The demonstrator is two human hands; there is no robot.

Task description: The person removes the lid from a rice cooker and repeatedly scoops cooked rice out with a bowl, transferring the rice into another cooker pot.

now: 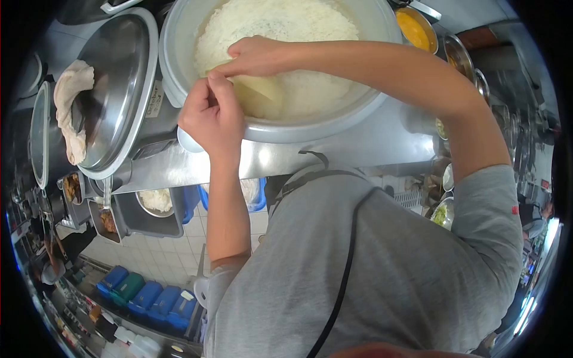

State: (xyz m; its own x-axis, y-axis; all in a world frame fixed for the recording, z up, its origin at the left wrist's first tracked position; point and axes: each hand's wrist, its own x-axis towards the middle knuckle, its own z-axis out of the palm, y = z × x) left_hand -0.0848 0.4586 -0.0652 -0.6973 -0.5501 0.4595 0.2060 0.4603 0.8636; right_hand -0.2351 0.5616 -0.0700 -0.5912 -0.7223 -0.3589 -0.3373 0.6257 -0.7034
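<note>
A large pale round tub (173, 56) holds a mass of white rice (277, 21). Over its near part lies a pale yellow, smooth piece (261, 95), whose kind I cannot make out. My right hand (255, 56) reaches across from the right, fingers curled closed at the upper edge of that yellow piece. Just below and to the left, my left hand (213, 113) is closed in a pinch by the tub's near-left rim. Its fingertips meet those of my right hand. Whatever sits between the left fingers is hidden.
Left of the tub stands a big metal lid (116, 77) with a cloth (73, 113) on its handle. The steel counter edge (286, 161) runs before me. Bowls with yellow liquid (413, 28) stand right; a grey bin (154, 221) sits below left.
</note>
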